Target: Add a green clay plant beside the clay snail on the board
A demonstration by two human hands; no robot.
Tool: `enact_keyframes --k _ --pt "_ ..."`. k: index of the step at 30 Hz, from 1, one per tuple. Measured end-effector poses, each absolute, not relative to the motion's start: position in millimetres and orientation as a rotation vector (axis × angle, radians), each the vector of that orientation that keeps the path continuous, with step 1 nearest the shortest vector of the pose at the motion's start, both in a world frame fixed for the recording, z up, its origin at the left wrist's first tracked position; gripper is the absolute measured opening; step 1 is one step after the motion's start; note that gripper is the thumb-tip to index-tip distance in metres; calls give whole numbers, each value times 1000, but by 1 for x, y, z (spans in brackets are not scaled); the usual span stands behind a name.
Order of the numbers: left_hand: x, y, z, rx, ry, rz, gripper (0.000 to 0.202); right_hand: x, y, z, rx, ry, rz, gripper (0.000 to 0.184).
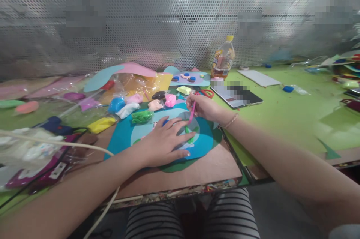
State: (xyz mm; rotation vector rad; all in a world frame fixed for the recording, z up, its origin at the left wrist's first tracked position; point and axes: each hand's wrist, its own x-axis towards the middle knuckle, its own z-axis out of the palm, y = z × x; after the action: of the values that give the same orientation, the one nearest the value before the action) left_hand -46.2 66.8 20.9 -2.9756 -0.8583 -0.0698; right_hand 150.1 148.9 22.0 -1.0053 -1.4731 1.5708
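My left hand [165, 141] lies flat with fingers spread on layered blue paper cut in rounded shapes [204, 141]. Between its fingers and just beyond them, a green clay shape [190, 134] shows on the paper. My right hand [204, 107] pinches a slim pink tool [192, 113], its lower end pointing down at the paper beside the green shape. I cannot make out the exact kind of tool. Part of the paper piece is hidden under my left hand.
Bags of coloured clay, among them a green one [141, 116] and a yellow one [101, 124], lie behind and left. Red-handled scissors [207, 93], a tablet [236, 95] and a bottle [223, 59] stand or lie beyond my right hand. A pale cable [70, 143] crosses at left.
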Motion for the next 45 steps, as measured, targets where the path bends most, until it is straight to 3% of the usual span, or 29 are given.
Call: enact_keyframes --k 8,19,45 --pt "-55 74 21 -2971 -876 -327 60 162 156 23 -969 -1421 1674 44" --pt "-50 61 22 -2990 -731 -8 59 171 158 20 -995 -1683 1784 28" --pt "-53 64 23 -3099 -782 87 62 166 150 21 -973 -1797 1910 28"
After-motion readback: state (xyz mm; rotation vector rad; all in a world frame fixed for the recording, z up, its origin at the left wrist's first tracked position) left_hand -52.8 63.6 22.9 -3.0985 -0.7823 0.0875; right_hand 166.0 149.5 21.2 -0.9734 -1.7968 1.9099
